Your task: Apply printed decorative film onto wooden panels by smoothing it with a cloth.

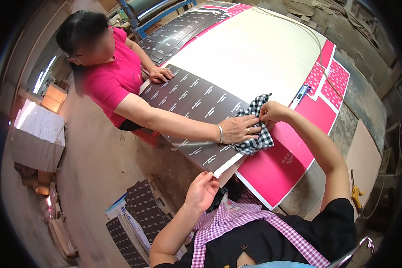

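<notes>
My left hand (203, 192) pinches the near corner of a dark printed sheet (187, 111), at its white edge strip (228, 164). My right hand (272, 112) is closed at the sheet's right edge beside a checked black-and-white cloth (265, 138); what its fingers grip is unclear. A co-worker's hand (241, 129) lies spread on the cloth over the sheet, and their other hand (161, 75) rests on the sheet's far edge. A pale board (236, 40) and pink sheets (281, 174) lie around and under the work.
A co-worker in pink (102, 89) stands at the left. A blue utility knife (303, 91) lies right of the pale board. Dark sheets (174, 31) lie at the back. Stacked printed boards (140, 205) stand low at lower left. A yellow tool (356, 196) sits at the right.
</notes>
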`<state>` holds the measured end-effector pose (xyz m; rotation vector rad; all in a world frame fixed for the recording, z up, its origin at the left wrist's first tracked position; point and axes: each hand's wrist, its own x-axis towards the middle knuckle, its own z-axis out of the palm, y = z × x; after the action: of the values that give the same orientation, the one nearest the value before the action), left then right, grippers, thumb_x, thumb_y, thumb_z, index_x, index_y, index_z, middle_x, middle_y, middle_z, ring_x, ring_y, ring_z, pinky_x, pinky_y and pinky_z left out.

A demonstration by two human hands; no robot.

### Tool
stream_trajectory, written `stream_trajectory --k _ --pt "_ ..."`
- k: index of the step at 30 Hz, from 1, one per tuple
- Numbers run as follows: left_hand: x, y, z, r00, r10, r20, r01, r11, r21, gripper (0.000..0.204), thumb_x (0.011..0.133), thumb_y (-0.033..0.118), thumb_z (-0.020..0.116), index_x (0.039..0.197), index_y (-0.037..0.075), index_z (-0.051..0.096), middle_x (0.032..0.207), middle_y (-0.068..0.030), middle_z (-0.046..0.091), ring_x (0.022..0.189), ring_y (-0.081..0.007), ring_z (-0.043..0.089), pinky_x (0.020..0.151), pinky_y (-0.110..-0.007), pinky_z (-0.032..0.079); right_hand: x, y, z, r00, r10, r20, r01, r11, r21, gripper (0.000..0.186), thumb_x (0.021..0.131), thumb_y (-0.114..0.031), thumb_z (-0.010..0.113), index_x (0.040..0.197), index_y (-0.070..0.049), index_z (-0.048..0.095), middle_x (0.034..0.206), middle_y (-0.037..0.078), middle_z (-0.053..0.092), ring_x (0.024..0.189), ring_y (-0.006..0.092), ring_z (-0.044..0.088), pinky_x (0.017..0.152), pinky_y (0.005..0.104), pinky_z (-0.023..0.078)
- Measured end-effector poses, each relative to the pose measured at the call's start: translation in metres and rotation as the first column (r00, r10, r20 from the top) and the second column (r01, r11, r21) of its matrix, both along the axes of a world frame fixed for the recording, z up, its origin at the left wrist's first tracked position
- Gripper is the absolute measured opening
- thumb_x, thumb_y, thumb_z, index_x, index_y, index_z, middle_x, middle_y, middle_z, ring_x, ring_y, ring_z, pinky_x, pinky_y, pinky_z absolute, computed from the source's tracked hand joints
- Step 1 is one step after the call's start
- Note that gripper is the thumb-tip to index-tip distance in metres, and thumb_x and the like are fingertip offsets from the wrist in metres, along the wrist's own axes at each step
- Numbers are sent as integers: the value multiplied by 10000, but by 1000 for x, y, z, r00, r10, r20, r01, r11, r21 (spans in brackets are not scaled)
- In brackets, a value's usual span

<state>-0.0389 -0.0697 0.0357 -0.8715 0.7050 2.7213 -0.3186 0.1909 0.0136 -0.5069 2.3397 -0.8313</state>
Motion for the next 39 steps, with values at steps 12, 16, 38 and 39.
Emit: stream_trajectory --k 12,16,38,39 --pt "10 -1 -21 997 -20 77 26 997 -77 30 896 37 533 905 18 512 900 -94 571 852 -187 572 667 -240 469 1 15 -7 976 -177 129 186 980 -63 232 708 -46 711 877 -22 553 659 86 604 593 159 598 526 278 484" --pt "15 -3 -30 997 -31 72 38 993 -109 33 897 37 530 908 25 502 889 -93 565 842 -185 573 663 -241 470 11 9 2 979 -202 4 202 979 6 246 682 -68 732 856 -9 568 698 135 628 621 204 630 552 314 499" --pt "49 0 -12 988 -19 156 47 982 -181 271 942 82 403 1180 -27 469 1175 -137 548 1096 -237 548 965 -393 427 11 -11 9 975 17 -221 59 941 333 227 630 -148 738 727 18 618 687 169 636 656 271 645 604 356 507" --pt "68 -6 0 958 -37 284 60 996 -71 264 930 64 429 1174 -28 465 1180 -151 538 1113 -259 538 971 -397 424 14 -13 9 961 -10 -278 99 947 307 222 639 -162 741 690 38 659 672 182 647 668 288 658 632 365 513"
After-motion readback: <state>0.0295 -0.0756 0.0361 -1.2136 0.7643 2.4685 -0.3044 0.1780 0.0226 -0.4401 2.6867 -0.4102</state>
